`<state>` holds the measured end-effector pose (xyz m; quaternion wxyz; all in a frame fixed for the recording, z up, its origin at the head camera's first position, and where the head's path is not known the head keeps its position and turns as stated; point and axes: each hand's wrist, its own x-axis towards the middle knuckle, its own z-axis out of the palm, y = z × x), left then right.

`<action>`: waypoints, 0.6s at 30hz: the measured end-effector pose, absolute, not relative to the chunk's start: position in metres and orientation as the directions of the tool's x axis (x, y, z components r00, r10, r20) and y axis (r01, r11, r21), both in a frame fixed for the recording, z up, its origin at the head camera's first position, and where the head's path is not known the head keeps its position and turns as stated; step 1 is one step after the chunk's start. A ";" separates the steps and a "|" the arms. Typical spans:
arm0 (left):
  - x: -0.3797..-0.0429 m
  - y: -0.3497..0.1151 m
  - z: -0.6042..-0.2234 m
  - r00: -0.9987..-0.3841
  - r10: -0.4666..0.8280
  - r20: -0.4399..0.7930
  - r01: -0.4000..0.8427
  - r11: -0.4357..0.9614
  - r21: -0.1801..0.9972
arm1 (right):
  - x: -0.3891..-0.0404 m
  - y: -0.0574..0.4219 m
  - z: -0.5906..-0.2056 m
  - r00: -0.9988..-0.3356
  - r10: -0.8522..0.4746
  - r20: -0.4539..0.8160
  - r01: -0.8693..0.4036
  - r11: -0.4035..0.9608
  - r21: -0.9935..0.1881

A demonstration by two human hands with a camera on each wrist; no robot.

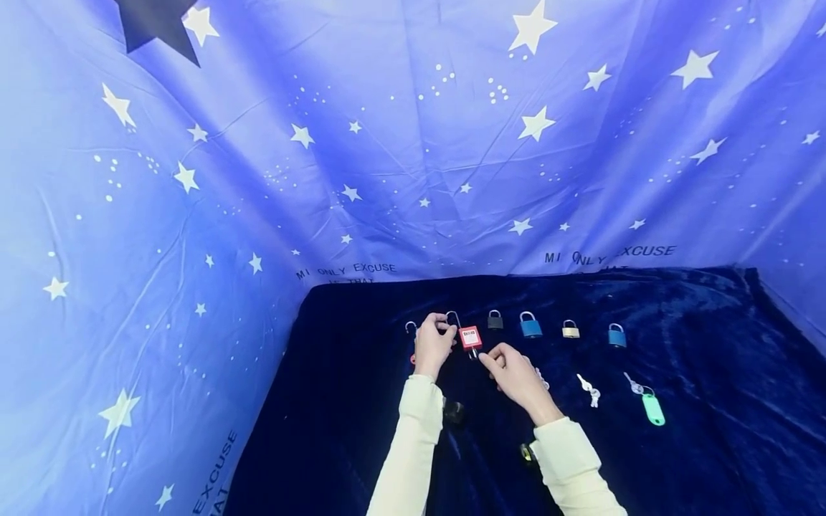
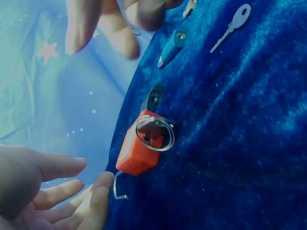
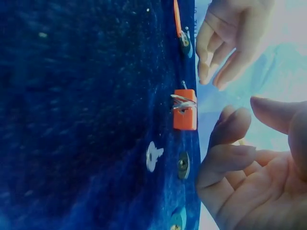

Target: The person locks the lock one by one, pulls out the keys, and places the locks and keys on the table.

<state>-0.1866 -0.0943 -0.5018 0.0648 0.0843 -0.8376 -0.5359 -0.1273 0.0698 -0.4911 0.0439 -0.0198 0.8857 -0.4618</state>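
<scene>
A red padlock [image 1: 471, 337] with a white label lies on the dark blue cloth, its shackle swung open. A key ring [image 2: 156, 134] hangs at the keyhole end of the padlock; the key itself is hard to make out. My left hand [image 1: 435, 344] is beside the shackle with relaxed fingers, the fingertips [image 2: 103, 182] close to the metal; contact is unclear. My right hand [image 1: 516, 373] hovers near the keyhole end, fingers loosely bent and holding nothing, apart from the padlock in the right wrist view.
Rightward stand a black padlock [image 1: 495, 321], a blue padlock [image 1: 531, 328], a brass padlock [image 1: 571, 332] and another blue padlock [image 1: 616, 337]. Nearer lie loose keys [image 1: 589, 390] and a green key tag [image 1: 653, 410]. Left of my left hand is a partly hidden open shackle [image 1: 411, 326].
</scene>
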 end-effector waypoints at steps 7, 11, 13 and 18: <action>-0.186 -0.100 -0.507 -0.976 -0.216 -0.042 -0.132 0.420 0.898 | -0.143 0.058 -0.496 -0.996 -0.082 -0.044 -0.014 0.597 -0.802; -0.187 -0.102 -0.511 -0.981 -0.181 -0.069 -0.143 0.435 0.889 | -0.152 0.054 -0.502 -0.995 -0.097 -0.008 -0.054 0.614 -0.787; -0.188 -0.101 -0.513 -0.984 -0.161 -0.075 -0.137 0.424 0.895 | -0.156 0.052 -0.505 -0.995 -0.099 0.006 -0.068 0.633 -0.771; -0.189 -0.097 -0.520 -0.988 -0.121 -0.091 -0.129 0.361 0.924 | -0.163 0.046 -0.509 -0.994 -0.114 -0.004 -0.074 0.674 -0.735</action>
